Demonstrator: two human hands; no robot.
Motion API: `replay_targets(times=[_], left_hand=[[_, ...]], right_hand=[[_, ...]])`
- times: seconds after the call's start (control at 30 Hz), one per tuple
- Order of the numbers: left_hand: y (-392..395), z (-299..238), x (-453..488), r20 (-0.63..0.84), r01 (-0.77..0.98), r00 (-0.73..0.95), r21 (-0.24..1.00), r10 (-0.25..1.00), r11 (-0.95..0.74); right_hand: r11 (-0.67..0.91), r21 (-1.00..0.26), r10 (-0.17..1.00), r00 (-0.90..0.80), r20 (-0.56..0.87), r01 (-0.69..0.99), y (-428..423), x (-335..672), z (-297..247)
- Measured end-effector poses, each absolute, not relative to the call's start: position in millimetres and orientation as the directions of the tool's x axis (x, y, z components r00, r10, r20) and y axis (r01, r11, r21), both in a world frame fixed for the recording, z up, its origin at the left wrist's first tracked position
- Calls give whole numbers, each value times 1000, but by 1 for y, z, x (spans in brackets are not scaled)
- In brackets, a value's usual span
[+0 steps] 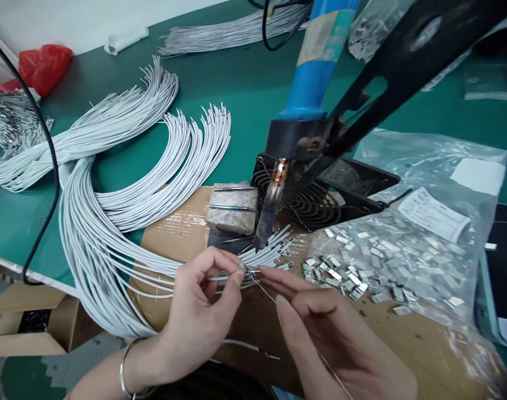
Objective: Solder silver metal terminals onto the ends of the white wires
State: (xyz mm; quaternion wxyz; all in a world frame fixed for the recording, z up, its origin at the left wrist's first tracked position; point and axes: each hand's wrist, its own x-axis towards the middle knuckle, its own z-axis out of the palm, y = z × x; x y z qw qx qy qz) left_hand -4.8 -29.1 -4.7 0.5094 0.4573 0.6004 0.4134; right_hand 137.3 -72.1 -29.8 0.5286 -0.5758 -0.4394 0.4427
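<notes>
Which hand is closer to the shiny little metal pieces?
Right. The right hand is just below the metal pieces in view; the left hand is farther off, to their left.

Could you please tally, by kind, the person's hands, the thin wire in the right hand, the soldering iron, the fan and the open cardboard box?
Hands: 2 (left hand, right hand)
Thin wire: 1
Soldering iron: 1
Fan: 1
Open cardboard box: 1
Total: 6
</notes>
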Motion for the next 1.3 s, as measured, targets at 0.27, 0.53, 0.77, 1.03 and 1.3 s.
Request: replay_targets(times=[0.27,0.53,0.77,1.03,1.3], left_hand=[[-26,-9,-3,-180,205,-85,959,980,194],[-25,-10,-2,-146,268,-86,950,986,164],[-26,-9,-1,-142,293,-104,942,984,166],[-23,-10,0,-133,316,-111,935,985,162],[-18,-8,2,-151,282,-123,942,981,180]], right_hand=[[-133,-989,940,309,-145,-60,-64,127,-25],[-134,-989,935,323,-148,-65,-59,128,-26],[-121,-992,938,320,-130,-47,-60,130,-30],[-54,-998,965,258,-43,35,-55,139,-36],[-39,-999,970,241,-33,22,-48,140,-36]])
